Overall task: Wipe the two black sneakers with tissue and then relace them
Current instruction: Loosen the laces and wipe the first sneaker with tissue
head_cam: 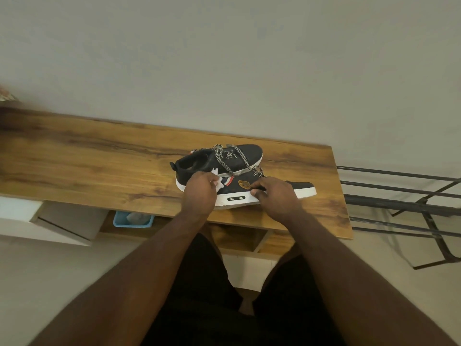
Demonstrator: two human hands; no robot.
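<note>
Near sneaker [252, 191]: black with a white sole, lying along the front edge of a wooden table [87, 156], its toe pointing to the person's right, side panel turned toward the person for wiping.
Far sneaker [224, 158]: its pair, just behind and touching it, toe also to the right, checkered laces [230, 158] loose and trailing over both shoes; relacing looks not yet begun.
Tissue [219, 179]: white and crumpled, pressed against the heel-side panel of the near sneaker.
Left hand [199, 193]: fingers curled round the tissue, working the shoe's side.
Right hand [275, 194]: fingers bent over the forefoot, thumb at the sole's edge, gripping the near sneaker, apparently to steady it against the rubbing.
Stage: the wiping part of the job, by the look of it.
Surroundings: a blue basket [133, 219] on the shelf under the table; a black metal rack [409, 196] to the right.
</note>
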